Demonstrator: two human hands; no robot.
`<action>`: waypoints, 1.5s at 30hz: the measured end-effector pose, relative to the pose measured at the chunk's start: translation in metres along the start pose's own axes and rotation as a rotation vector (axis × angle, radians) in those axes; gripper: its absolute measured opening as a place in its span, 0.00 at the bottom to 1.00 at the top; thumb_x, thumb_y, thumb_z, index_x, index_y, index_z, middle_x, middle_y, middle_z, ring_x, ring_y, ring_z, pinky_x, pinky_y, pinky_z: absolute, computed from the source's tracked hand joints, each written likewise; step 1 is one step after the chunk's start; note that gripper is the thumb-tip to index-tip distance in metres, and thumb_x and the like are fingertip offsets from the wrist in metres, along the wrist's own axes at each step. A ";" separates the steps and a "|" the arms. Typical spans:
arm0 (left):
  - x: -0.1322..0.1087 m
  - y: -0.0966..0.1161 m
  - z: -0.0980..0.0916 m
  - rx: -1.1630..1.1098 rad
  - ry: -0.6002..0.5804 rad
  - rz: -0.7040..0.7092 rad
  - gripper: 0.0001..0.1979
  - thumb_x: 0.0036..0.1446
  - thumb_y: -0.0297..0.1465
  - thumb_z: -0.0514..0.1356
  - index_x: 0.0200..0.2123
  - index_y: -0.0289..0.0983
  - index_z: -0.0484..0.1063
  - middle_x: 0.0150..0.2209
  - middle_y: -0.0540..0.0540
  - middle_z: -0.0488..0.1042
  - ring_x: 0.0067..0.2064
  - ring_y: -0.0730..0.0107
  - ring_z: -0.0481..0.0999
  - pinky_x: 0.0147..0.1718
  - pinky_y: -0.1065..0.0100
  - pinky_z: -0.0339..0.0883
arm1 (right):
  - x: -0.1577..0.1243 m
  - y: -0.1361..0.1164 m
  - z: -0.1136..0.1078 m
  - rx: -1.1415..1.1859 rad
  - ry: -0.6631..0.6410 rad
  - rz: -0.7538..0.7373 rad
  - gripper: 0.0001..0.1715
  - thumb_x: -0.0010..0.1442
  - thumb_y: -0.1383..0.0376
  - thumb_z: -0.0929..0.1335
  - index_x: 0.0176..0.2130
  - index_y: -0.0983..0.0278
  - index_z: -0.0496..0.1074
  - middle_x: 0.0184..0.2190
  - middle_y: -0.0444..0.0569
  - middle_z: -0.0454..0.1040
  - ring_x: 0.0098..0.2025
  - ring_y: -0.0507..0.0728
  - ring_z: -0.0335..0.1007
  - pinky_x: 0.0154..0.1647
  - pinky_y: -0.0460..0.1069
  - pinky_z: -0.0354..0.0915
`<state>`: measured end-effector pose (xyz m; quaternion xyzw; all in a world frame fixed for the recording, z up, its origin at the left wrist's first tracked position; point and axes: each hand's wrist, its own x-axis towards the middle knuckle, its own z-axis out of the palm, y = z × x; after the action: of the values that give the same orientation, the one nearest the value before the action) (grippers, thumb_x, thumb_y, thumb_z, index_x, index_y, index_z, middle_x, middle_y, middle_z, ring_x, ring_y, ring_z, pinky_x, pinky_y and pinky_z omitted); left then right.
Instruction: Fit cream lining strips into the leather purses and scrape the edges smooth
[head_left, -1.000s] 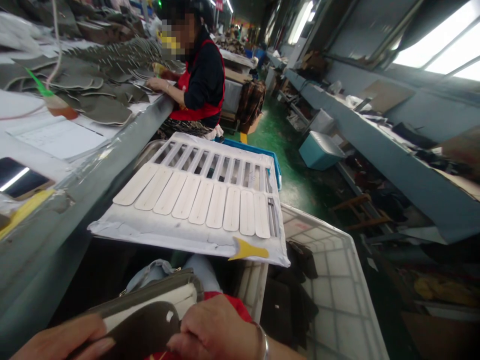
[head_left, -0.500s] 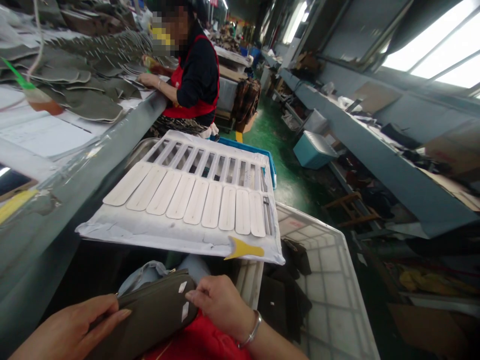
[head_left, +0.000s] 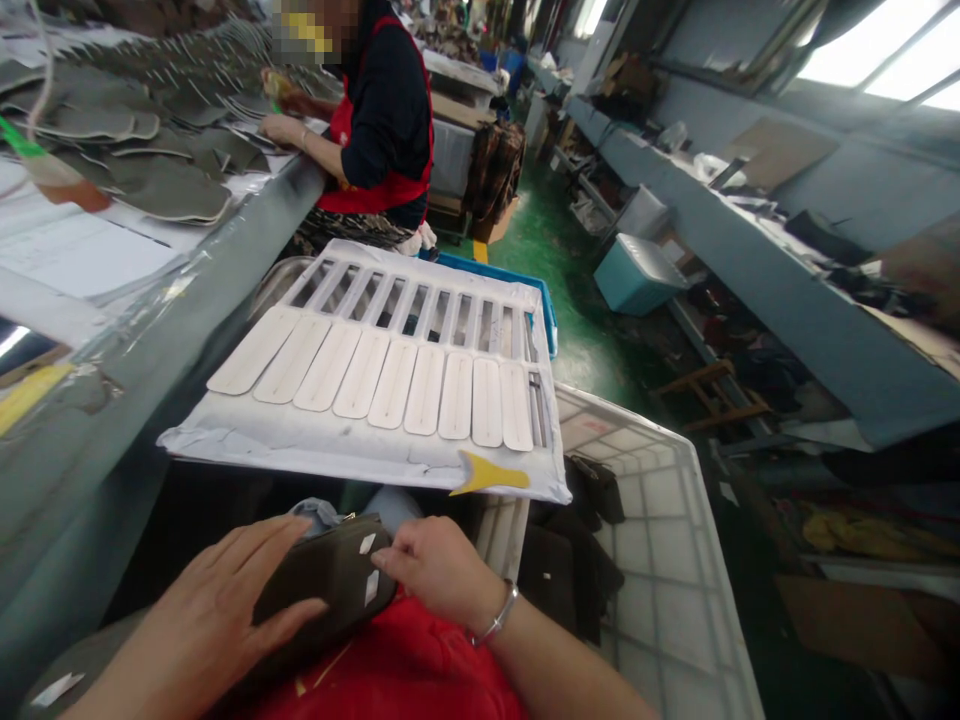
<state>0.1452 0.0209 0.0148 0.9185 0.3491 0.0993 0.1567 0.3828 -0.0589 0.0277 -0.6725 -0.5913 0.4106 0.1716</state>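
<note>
A dark olive zippered case [head_left: 334,575] lies across my lap, over a red apron [head_left: 405,665]. Two small white tags [head_left: 371,588] sit near its right end, and another white tag [head_left: 58,690] shows at its far left end. My left hand [head_left: 214,595] rests flat on the case with fingers stretched and thumb apart. At the right end, my right hand [head_left: 442,572] pinches the case's edge between thumb and forefinger, beside the tags. Part of the case is hidden beneath my left hand and forearm.
Ahead stands a white slotted board [head_left: 247,435] with a row of white oval strips [head_left: 390,385] and a yellow piece [head_left: 491,473]. A white crate [head_left: 660,520] holding dark cases is at right. A co-worker [head_left: 386,115] works at the left table [head_left: 187,300].
My left hand has let go of the case's upper edge, opened, and moved right, flat over it. The right hand keeps its pinch. The view has tilted slightly downward.
</note>
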 end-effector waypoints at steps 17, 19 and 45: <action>0.014 0.046 0.031 0.082 -0.058 0.173 0.30 0.46 0.36 0.60 0.53 0.31 0.61 0.51 0.34 0.69 0.51 0.52 0.68 0.50 0.54 0.62 | 0.002 0.001 -0.002 -0.149 -0.012 -0.103 0.16 0.57 0.59 0.66 0.23 0.66 0.72 0.20 0.42 0.69 0.23 0.47 0.60 0.23 0.44 0.47; 0.015 0.048 0.032 0.085 -0.044 0.176 0.30 0.46 0.35 0.60 0.52 0.30 0.60 0.50 0.35 0.69 0.51 0.53 0.68 0.50 0.54 0.62 | 0.002 0.002 -0.001 -0.176 0.006 -0.116 0.17 0.57 0.59 0.65 0.22 0.65 0.71 0.19 0.42 0.68 0.22 0.47 0.59 0.22 0.44 0.46; 0.026 0.063 0.031 0.056 -0.138 0.072 0.24 0.44 0.34 0.59 0.45 0.30 0.63 0.43 0.35 0.69 0.45 0.52 0.68 0.46 0.55 0.62 | -0.001 0.000 0.002 -0.297 0.027 -0.123 0.18 0.58 0.58 0.64 0.22 0.65 0.69 0.20 0.43 0.68 0.22 0.48 0.56 0.23 0.46 0.43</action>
<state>0.2115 -0.0131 0.0102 0.9391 0.3071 0.0316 0.1510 0.3817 -0.0604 0.0271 -0.6584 -0.6833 0.2982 0.1033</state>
